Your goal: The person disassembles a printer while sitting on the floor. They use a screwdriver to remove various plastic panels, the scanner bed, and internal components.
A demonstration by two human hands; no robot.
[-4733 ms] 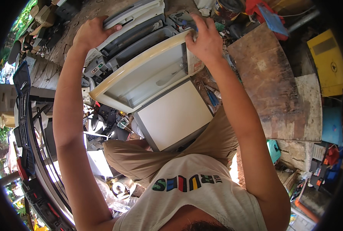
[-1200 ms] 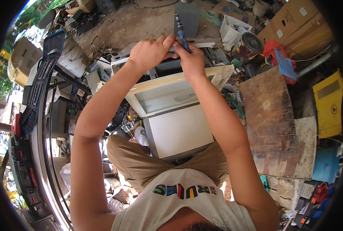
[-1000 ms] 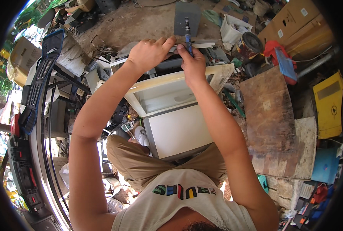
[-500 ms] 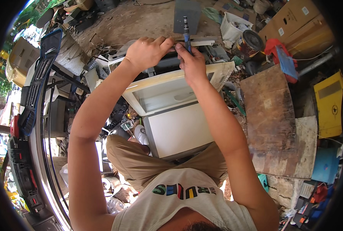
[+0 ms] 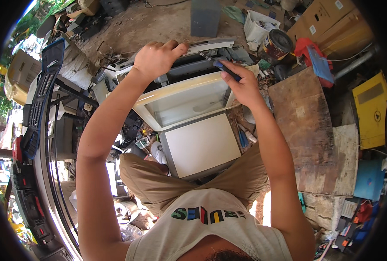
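A multifunction printer stands in front of me, its dark inner body [image 5: 180,75] exposed at the far side. Toward me its scanner glass [image 5: 184,104] sits tilted in a cream frame, and the lid's white panel [image 5: 202,145] lies between my legs. My left hand [image 5: 156,60] is closed at the printer's far edge, fingertips turned away; whatever they grip is hidden. To the right, my right hand [image 5: 244,85] is wrapped round a screwdriver [image 5: 226,68] with a blue and black handle. Its shaft slants up and left over the printer body.
Brown wooden boards [image 5: 302,117] lie at the right, near a yellow panel [image 5: 370,111]. A bit case [image 5: 45,82] stands open at the left. Beyond the printer are a grey box [image 5: 205,17], a white bin [image 5: 260,28] and a dark bucket [image 5: 278,43].
My right hand has moved right and toward me, away from my left hand. The screwdriver has swung from upright to slanting leftward. My left hand stays at the printer's far edge.
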